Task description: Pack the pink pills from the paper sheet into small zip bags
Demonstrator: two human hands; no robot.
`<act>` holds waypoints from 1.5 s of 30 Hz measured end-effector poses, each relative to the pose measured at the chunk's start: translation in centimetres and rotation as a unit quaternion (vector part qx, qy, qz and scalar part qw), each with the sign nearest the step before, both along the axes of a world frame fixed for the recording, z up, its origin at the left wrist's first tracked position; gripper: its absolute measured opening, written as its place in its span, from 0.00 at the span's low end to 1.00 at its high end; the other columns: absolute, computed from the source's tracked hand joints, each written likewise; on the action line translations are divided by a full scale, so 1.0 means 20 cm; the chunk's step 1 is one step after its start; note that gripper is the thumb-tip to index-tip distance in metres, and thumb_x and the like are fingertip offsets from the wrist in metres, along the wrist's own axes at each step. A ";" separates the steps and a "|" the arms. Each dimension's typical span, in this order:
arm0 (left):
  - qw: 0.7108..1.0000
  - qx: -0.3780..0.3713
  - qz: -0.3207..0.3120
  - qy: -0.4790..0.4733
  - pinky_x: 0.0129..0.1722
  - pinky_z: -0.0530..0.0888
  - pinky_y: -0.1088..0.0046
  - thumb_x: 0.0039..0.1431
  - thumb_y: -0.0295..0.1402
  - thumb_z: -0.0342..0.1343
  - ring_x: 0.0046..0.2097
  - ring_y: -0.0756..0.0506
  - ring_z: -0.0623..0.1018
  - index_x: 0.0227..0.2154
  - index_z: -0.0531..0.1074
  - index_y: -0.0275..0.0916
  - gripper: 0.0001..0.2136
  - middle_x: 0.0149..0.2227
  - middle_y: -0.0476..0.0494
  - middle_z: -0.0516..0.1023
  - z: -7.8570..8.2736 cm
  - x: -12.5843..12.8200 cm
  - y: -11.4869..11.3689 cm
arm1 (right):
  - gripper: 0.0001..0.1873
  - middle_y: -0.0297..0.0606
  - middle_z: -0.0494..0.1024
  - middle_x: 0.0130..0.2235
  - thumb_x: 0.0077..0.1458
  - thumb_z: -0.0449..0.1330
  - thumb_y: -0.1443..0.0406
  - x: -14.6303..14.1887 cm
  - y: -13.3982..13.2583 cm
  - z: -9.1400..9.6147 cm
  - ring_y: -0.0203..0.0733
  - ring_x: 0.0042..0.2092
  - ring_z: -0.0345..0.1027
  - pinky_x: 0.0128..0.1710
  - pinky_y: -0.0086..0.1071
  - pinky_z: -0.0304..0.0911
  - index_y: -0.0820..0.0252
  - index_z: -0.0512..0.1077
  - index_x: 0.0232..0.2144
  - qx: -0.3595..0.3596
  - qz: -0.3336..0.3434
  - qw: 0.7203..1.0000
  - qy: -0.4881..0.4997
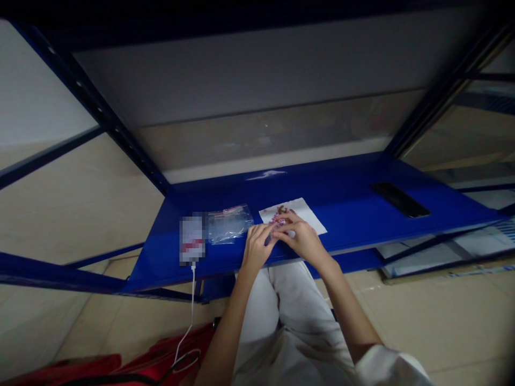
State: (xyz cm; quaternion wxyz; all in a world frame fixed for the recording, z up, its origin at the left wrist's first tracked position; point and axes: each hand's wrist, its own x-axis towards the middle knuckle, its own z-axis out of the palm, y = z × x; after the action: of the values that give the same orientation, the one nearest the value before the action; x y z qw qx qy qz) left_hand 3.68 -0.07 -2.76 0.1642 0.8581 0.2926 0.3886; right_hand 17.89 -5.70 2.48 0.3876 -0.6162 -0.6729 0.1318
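Pink-red patterned item (pixel 277 216) lies on white paper (pixel 308 211), partly beneath the right hand's (pixel 301 240) curled fingers (pixel 285 227); the left hand (pixel 256 248) sits close beside, any grip hidden.

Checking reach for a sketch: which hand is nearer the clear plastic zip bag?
Left hand, nearer: beside the clear plastic zip bag, at its right edge. Right hand: farther, past the left hand, on the white paper sheet.

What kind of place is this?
It looks like a storeroom or workroom, though I can't be sure. There's a blue metal shelving rack, a plain tiled floor, and a clear plastic bag lying on the shelf.
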 end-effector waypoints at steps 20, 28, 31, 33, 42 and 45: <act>0.896 -0.356 -0.004 -0.267 0.22 0.67 0.80 0.56 0.42 0.50 0.19 0.54 0.72 0.34 0.64 0.39 0.11 0.23 0.54 0.71 -0.04 -0.01 0.03 | 0.14 0.37 0.76 0.26 0.45 0.62 0.56 -0.11 0.11 -0.27 0.37 0.28 0.68 0.27 0.27 0.63 0.62 0.73 0.30 -0.009 -0.039 0.916 0.400; 0.907 -0.344 -0.011 -0.244 0.19 0.66 0.80 0.56 0.41 0.49 0.17 0.54 0.70 0.31 0.71 0.36 0.13 0.20 0.52 0.71 -0.02 -0.02 0.02 | 0.14 0.35 0.74 0.23 0.44 0.62 0.56 -0.08 0.08 -0.29 0.34 0.22 0.64 0.21 0.26 0.58 0.62 0.75 0.27 -0.011 -0.068 0.916 0.395; 0.915 -0.328 0.006 -0.234 0.21 0.67 0.80 0.57 0.40 0.49 0.18 0.54 0.72 0.31 0.72 0.36 0.13 0.21 0.51 0.72 -0.02 -0.02 0.01 | 0.14 0.33 0.72 0.21 0.46 0.61 0.56 -0.09 0.07 -0.30 0.34 0.21 0.61 0.20 0.26 0.56 0.62 0.74 0.27 -0.016 -0.066 0.921 0.384; 0.921 -0.314 0.021 -0.230 0.23 0.67 0.79 0.57 0.39 0.49 0.19 0.53 0.73 0.30 0.73 0.36 0.13 0.23 0.49 0.74 -0.02 -0.03 0.01 | 0.14 0.33 0.72 0.20 0.46 0.61 0.56 -0.09 0.06 -0.31 0.34 0.21 0.61 0.20 0.26 0.55 0.62 0.74 0.27 -0.017 -0.068 0.924 0.377; 0.925 -0.307 0.023 -0.224 0.22 0.68 0.79 0.56 0.41 0.49 0.19 0.53 0.73 0.32 0.74 0.36 0.14 0.26 0.48 0.77 -0.03 -0.02 0.01 | 0.12 0.37 0.77 0.27 0.48 0.59 0.59 -0.11 0.07 -0.29 0.38 0.27 0.67 0.28 0.29 0.61 0.62 0.75 0.28 0.042 -0.122 0.937 0.325; 0.926 -0.311 0.004 -0.212 0.22 0.68 0.80 0.56 0.40 0.49 0.19 0.53 0.73 0.33 0.74 0.36 0.14 0.25 0.48 0.76 -0.02 -0.01 0.01 | 0.12 0.38 0.77 0.29 0.48 0.60 0.59 -0.10 0.07 -0.30 0.39 0.29 0.67 0.30 0.30 0.62 0.61 0.76 0.30 0.050 -0.133 0.934 0.327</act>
State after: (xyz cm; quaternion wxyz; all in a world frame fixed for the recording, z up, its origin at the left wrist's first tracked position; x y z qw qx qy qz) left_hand 3.41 0.21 -3.24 0.4798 0.6606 0.3605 0.4511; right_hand 15.96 -4.37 -3.61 0.6306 -0.6029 -0.4260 0.2395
